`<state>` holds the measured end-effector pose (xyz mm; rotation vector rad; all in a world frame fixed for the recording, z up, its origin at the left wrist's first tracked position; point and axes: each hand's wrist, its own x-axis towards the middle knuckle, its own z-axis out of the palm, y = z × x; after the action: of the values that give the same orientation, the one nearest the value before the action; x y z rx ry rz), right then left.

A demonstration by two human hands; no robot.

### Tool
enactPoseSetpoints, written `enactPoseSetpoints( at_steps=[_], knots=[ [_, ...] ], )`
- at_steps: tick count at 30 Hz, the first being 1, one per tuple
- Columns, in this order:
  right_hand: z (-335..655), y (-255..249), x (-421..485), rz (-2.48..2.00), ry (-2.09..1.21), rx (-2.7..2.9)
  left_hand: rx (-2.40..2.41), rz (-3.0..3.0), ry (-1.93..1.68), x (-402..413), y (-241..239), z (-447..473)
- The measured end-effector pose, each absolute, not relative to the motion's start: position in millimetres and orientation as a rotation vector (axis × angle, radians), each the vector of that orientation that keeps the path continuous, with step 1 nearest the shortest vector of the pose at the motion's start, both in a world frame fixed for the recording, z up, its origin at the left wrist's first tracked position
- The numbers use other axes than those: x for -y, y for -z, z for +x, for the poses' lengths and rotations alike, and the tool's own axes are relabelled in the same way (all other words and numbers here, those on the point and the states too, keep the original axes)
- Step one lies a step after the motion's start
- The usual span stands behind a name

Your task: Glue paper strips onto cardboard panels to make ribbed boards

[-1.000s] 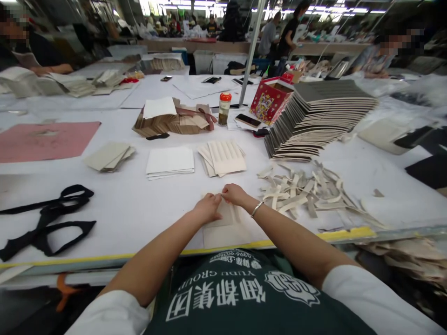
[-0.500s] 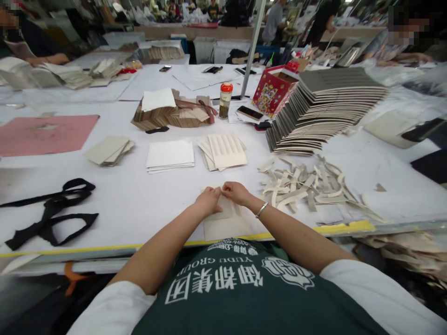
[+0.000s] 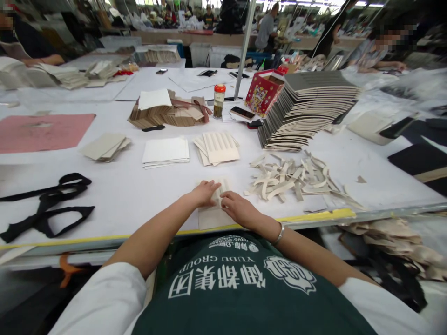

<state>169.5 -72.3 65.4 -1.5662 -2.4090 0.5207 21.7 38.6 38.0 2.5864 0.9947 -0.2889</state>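
Note:
A cream ribbed card (image 3: pixel 213 215) lies at the table's near edge, right in front of me. My left hand (image 3: pixel 203 193) rests on its upper left part with fingers curled down onto it. My right hand (image 3: pixel 236 208) is beside it on the card's right side, fingers bent and pinching at the card near its top; what they grip is too small to make out. Just right of my hands lies a heap of peeled cream strips (image 3: pixel 291 179). Beyond my hands sit a stack of ribbed cards (image 3: pixel 219 147) and a stack of white sheets (image 3: pixel 165 151).
A tall slanted stack of grey boards (image 3: pixel 307 109) stands at the right, with a red printed box (image 3: pixel 262 92), a phone (image 3: pixel 242 112) and a red-capped jar (image 3: pixel 219 100) behind. Black cut-outs (image 3: pixel 45 207) lie at left, a pink sheet (image 3: pixel 42 131) further back. Other people work at far tables.
My right hand has drawn back toward me along the card's right side. My left hand stays on the card. The view has shifted slightly to the right.

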Motion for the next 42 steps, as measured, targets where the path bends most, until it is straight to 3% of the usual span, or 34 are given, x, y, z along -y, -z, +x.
enactPoseSetpoints(
  at_steps=[2,5,8,10,13,15,17,19,25,29,34,42],
  knots=[
    [165.9,-58.6,77.9,-1.611,-0.519,2.446,-0.978,2.589,0.374,-38.1,-38.7,25.5],
    [159.4,-39.7,100.1,-1.6,-0.882,2.52,-0.996,2.551,0.416,-39.1,-38.4,29.9],
    [162.2,-31.4,123.3,-1.528,-1.165,2.325,-1.013,2.523,0.386,-40.0,-37.5,30.0],
    [177.1,-38.1,125.6,-1.508,-1.164,2.095,-1.019,2.516,0.35,-38.8,-36.7,26.5],
    [220.4,-60.3,106.1,-1.652,-0.907,1.74,-1.017,2.508,0.233,-33.6,-32.6,15.6],
    [251.7,-75.4,84.0,-1.846,-0.533,1.602,-1.005,2.485,0.123,-29.7,-27.3,6.3],
    [269.0,-84.8,59.9,-1.971,-0.13,1.598,-1.02,2.444,-0.013,-27.6,-21.2,-1.1],
    [263.3,-85.9,35.6,-2.005,0.021,1.703,-1.091,2.382,-0.147,-28.7,-16.3,-3.9],
    [180.4,-50.8,-37.1,-1.999,-0.938,1.975,-1.352,2.282,-0.259,-48.0,-15.5,11.5],
    [165.4,-32.2,-65.5,-2.08,-1.295,1.879,-1.37,2.255,-0.281,-60.4,-17.5,21.9],
    [170.6,-31.8,-71.7,-2.065,-1.552,1.595,-1.377,2.163,-0.191,-73.3,-21.9,30.4],
    [166.7,-29.1,-74.9,-2.184,-1.491,1.635,-1.369,2.142,0.043,-95.0,-30.4,44.9]
  ],
)
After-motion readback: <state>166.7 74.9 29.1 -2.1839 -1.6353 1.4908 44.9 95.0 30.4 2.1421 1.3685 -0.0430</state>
